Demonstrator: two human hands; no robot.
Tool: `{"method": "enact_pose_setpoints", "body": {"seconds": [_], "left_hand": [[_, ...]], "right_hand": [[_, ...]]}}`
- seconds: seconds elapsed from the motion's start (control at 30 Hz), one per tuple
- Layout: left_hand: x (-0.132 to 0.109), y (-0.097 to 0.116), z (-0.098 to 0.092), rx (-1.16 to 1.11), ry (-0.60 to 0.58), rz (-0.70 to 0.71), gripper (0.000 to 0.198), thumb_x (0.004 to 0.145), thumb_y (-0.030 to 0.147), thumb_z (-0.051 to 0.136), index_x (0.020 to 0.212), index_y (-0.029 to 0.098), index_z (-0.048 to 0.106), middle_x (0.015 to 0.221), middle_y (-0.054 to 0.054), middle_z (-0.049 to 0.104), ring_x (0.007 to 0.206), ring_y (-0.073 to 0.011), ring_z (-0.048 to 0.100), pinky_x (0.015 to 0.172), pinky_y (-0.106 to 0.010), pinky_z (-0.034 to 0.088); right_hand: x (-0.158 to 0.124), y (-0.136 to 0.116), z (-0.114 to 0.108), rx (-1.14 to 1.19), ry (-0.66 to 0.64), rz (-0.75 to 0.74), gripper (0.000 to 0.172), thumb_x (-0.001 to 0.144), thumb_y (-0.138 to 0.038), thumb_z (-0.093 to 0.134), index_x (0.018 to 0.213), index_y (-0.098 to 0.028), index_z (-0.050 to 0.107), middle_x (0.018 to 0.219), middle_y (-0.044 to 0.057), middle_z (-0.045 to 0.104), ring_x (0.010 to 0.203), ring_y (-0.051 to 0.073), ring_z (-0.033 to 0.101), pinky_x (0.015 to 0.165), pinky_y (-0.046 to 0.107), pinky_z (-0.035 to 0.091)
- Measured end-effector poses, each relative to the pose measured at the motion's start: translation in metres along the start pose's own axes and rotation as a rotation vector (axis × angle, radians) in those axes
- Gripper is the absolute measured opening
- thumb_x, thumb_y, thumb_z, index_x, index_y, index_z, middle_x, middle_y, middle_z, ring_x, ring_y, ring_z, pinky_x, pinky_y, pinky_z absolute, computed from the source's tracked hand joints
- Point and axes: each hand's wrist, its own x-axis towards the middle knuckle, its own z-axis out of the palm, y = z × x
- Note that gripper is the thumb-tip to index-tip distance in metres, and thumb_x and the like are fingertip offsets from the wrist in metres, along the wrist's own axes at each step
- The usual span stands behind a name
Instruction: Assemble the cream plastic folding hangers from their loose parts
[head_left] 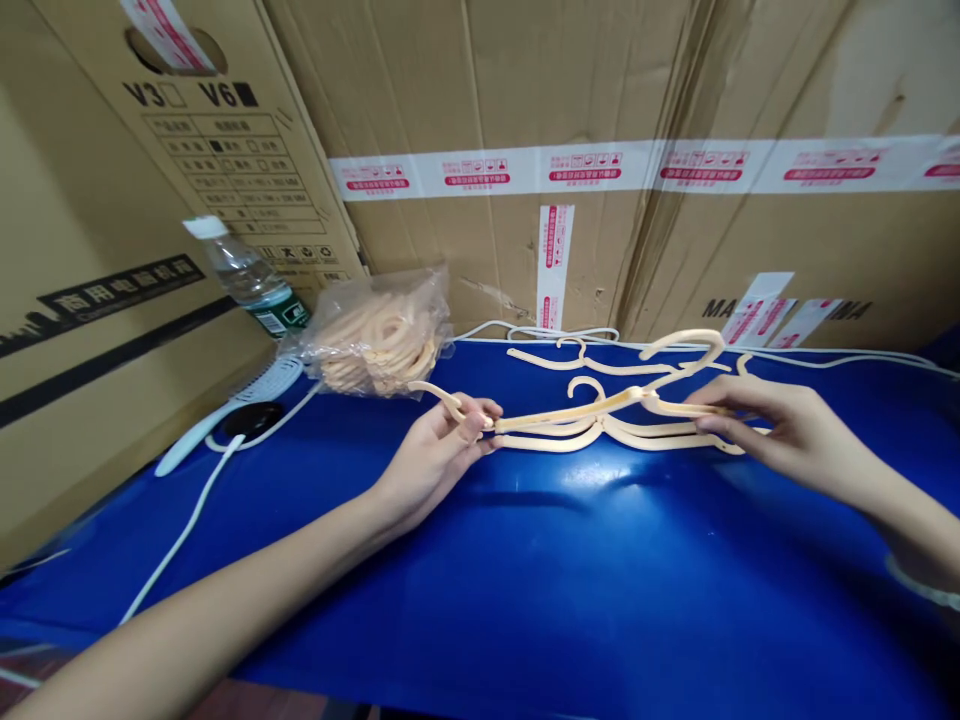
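Between my two hands a beige plastic clothes hanger (562,411) is held a little above the blue table, tilted, its hook pointing to the upper right. My left hand (431,455) pinches its left end, where a curved piece sticks out past the fingers. At the other side my right hand (795,430) grips the right arm of the hanger between thumb and fingers. Just behind and below lie more hangers of the same kind (559,443), partly hidden by the held one. Farther back rests another beige hanger (630,370).
A clear plastic bag (375,335) full of beige hangers stands at the back left. Near it are a water bottle (244,275), a pale blue hairbrush (232,410) and a white cable (187,530). Large cardboard boxes (495,90) wall off the back and left of the blue table (600,600).
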Motion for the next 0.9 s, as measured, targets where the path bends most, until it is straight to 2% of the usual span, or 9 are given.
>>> {"method": "enact_pose_setpoints", "body": {"seconds": [0.07, 0.2, 0.57, 0.9], "left_hand": [[-0.0024, 0.0009, 0.0019, -0.023, -0.042, -0.066, 0.027, 0.078, 0.029, 0.084, 0.078, 0.015, 0.061, 0.103, -0.006, 0.068, 0.094, -0.0172, 0.065, 0.083, -0.032, 0.057], [-0.0052, 0.0041, 0.0043, -0.021, -0.112, -0.123, 0.025, 0.082, 0.03, 0.081, 0.079, 0.014, 0.062, 0.097, -0.006, 0.069, 0.08, -0.0147, 0.066, 0.076, -0.029, 0.056], [-0.0082, 0.0079, 0.0057, -0.062, -0.078, -0.171, 0.019, 0.081, 0.024, 0.079, 0.082, 0.013, 0.065, 0.095, -0.006, 0.07, 0.082, -0.0166, 0.068, 0.077, -0.028, 0.057], [-0.0076, 0.008, 0.0055, -0.058, -0.08, -0.166, 0.021, 0.079, 0.025, 0.082, 0.079, 0.012, 0.067, 0.088, -0.005, 0.07, 0.079, -0.0151, 0.068, 0.075, -0.026, 0.057]], "right_hand": [[0.0, 0.0007, 0.003, -0.001, -0.001, -0.014, 0.018, 0.092, -0.036, 0.063, 0.097, -0.02, 0.07, 0.088, 0.004, 0.073, 0.075, 0.017, 0.066, 0.067, 0.025, 0.05], [-0.0002, 0.0022, 0.0073, -0.019, 0.022, -0.034, 0.016, 0.092, -0.033, 0.064, 0.099, -0.02, 0.07, 0.089, 0.004, 0.073, 0.076, 0.016, 0.065, 0.069, 0.025, 0.049], [-0.0003, -0.0008, 0.0071, -0.061, 0.093, -0.1, 0.011, 0.091, -0.031, 0.065, 0.098, -0.023, 0.069, 0.088, 0.001, 0.073, 0.076, 0.015, 0.066, 0.069, 0.023, 0.049], [-0.0001, -0.0044, 0.0083, -0.076, 0.109, -0.117, 0.01, 0.09, -0.027, 0.064, 0.099, -0.026, 0.069, 0.092, 0.003, 0.075, 0.081, 0.021, 0.069, 0.072, 0.029, 0.052]]}}
